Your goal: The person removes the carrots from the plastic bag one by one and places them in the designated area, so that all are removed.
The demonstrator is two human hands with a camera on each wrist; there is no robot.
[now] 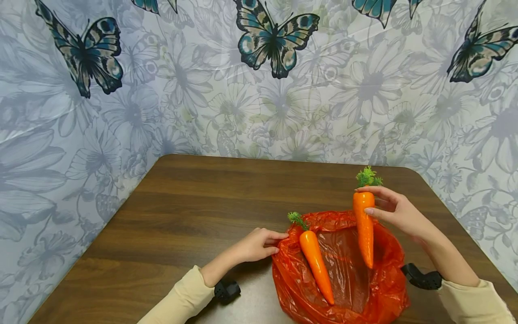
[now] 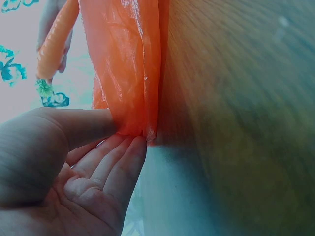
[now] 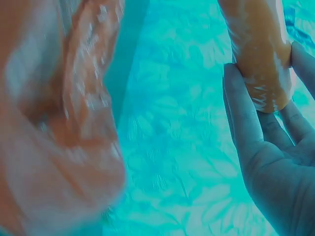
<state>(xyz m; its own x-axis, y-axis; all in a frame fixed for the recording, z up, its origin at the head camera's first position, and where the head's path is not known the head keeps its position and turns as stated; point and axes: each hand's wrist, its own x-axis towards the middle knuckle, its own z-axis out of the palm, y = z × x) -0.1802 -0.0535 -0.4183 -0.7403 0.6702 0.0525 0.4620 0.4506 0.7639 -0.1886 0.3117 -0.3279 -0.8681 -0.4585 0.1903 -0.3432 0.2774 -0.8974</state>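
A red plastic bag (image 1: 344,252) stands with its mouth spread wide on the table. My left hand (image 1: 257,245) pinches its left side; in the left wrist view the thumb and fingers (image 2: 115,164) of that hand close on the thin plastic. Above the right part of the bag, my right hand (image 1: 398,213) holds an orange carrot (image 1: 364,229) near its leafy top, tip pointing down. The right wrist view shows fingers around the carrot's thick end (image 3: 263,64). Another carrot (image 1: 316,265) lies slanted at the bag's left side, its green leaves by the rim.
The brown wooden table (image 1: 194,202) extends to the left of and behind the bag. Behind it hangs a pale floral cloth (image 1: 243,117) with butterflies. A black wrist device (image 1: 226,290) sits on the left wrist, another device (image 1: 422,276) on the right.
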